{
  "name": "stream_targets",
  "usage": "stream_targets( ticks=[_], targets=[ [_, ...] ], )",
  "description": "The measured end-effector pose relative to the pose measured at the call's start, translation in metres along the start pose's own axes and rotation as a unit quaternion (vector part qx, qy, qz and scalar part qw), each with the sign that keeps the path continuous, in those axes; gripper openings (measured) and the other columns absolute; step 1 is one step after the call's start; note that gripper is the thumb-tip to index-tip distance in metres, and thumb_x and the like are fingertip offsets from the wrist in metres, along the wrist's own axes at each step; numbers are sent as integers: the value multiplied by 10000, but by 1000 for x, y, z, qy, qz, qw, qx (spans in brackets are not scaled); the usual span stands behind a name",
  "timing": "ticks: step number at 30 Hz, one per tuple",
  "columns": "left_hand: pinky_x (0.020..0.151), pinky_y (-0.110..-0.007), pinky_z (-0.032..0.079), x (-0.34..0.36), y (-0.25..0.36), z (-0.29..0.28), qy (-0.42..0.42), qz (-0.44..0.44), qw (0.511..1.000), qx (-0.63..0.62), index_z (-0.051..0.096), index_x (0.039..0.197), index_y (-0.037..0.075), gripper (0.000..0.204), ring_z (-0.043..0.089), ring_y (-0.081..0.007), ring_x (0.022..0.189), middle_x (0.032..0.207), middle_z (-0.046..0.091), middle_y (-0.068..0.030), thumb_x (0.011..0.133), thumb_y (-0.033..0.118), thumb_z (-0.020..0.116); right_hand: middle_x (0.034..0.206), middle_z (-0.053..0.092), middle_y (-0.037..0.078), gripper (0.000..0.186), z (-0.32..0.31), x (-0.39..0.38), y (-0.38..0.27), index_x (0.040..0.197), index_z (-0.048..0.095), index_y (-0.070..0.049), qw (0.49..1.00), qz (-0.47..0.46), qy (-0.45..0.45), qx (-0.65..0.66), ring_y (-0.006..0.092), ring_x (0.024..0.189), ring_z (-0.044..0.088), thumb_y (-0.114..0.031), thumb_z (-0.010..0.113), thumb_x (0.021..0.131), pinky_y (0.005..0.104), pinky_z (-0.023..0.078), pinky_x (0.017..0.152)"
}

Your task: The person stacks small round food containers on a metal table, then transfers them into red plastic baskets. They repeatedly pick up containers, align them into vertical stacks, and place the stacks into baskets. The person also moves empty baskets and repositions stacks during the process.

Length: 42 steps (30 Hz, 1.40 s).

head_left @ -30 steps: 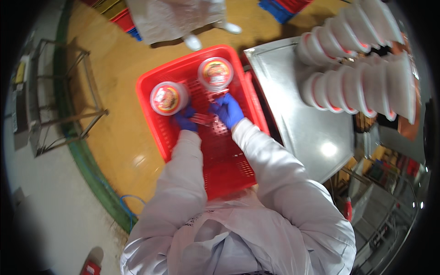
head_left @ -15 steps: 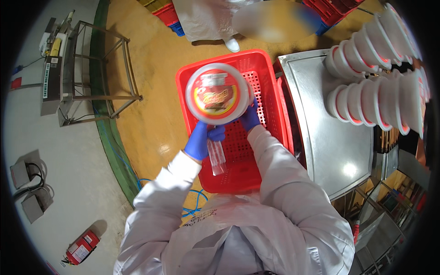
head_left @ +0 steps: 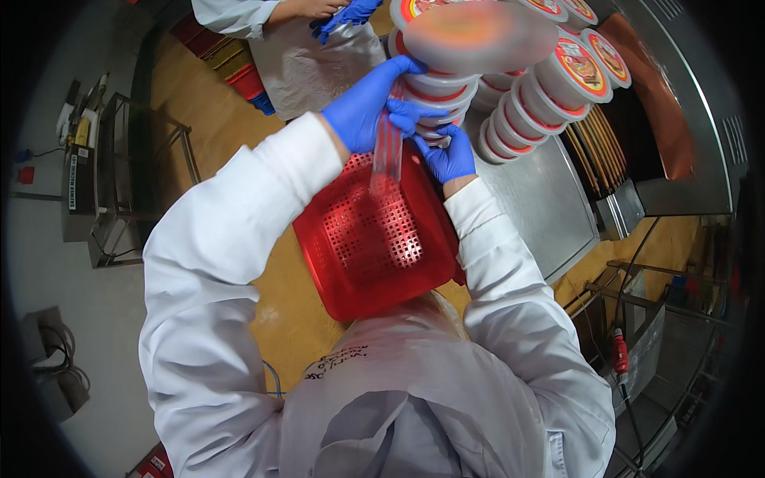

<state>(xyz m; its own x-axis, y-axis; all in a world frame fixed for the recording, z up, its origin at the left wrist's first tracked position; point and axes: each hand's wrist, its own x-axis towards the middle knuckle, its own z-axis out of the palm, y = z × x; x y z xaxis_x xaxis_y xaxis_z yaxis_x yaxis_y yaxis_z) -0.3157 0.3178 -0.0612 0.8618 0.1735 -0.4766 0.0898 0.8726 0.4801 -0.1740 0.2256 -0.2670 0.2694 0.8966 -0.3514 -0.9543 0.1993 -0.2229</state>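
A stack of white lidded plastic tubs [head_left: 437, 93] with red-orange rims stands between my gloved hands at the near left edge of the steel table. My left hand [head_left: 362, 111], in a blue glove, grips the stack's left side, its fingers reaching across the front. A clear plastic strip with red stripes [head_left: 387, 151] hangs from that same hand, over the red basket. Around the bottom of the stack is my right hand [head_left: 450, 156], also blue-gloved, thumb and fingers partly hidden by the tubs. Below both hands lies the perforated red basket [head_left: 335, 275].
More stacks of tubs [head_left: 535, 110] stand on the steel table [head_left: 550, 211] to the right, with dark racks beyond. Across from me, another person's hand [head_left: 319, 9] is beside blue gloves [head_left: 344, 20]. A metal frame [head_left: 119, 187] stands at the left.
Both hands have moved up and right with the tubs, from over the red basket to the table's edge beside the other stacks. My view has turned right. The plastic strip stays in my left hand.
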Motion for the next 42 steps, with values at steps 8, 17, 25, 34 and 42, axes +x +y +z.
stream_targets(
  ticks=[8, 17, 25, 34, 42],
  targets=[
    [378, -162, 317, 94, 3, -1, -10, 12, 998, 69, 432, 1180, 10, 500, 330, -36, 411, 1129, 562, -245, 884, 364, 623, 1384, 190, 242, 609, -46, 45, -23, 1320, 286, 26, 995, -68, 27, 71, 381, 1214, 380, -57, 582, 794, 522, 464, 969],
    [648, -383, 488, -154, -215, -358, 670, 100, 568, 467, 636, 1060, 1, 503, 591, -224, 647, 827, 677, -149, 926, 453, 460, 1368, 376, 234, 798, -103, -106, 46, 1422, 294, -27, 454, -83, -86, -883, 388, 1273, 368, -200, 714, 766, 434, 321, 1066],
    [653, -357, 471, -154, -317, -275, 632, 152, 629, 427, 588, 917, 13, 225, 569, -194, 673, 779, 623, -121, 762, 160, 658, 1099, 485, 184, 647, -139, -100, 77, 1324, 453, -112, 375, -237, -47, -895, 353, 1054, 416, -8, 634, 711, 446, 353, 921],
    [619, -267, 448, -383, -295, -322, 648, 140, 651, 370, 593, 1036, -13, 303, 515, -84, 714, 825, 593, -15, 736, 20, 611, 1082, 601, 210, 508, -333, -95, 205, 1179, 535, 5, 564, -1, -11, -826, 338, 1058, 577, -284, 688, 791, 408, 458, 904],
    [673, -362, 505, -334, -399, -577, 655, -41, 566, 499, 619, 1063, 64, 305, 656, -238, 704, 793, 669, -143, 775, 162, 651, 1274, 430, 223, 727, -349, -54, 187, 1380, 347, -32, 248, -171, 33, -953, 383, 1162, 421, -176, 642, 731, 481, 315, 1006]
  ],
)
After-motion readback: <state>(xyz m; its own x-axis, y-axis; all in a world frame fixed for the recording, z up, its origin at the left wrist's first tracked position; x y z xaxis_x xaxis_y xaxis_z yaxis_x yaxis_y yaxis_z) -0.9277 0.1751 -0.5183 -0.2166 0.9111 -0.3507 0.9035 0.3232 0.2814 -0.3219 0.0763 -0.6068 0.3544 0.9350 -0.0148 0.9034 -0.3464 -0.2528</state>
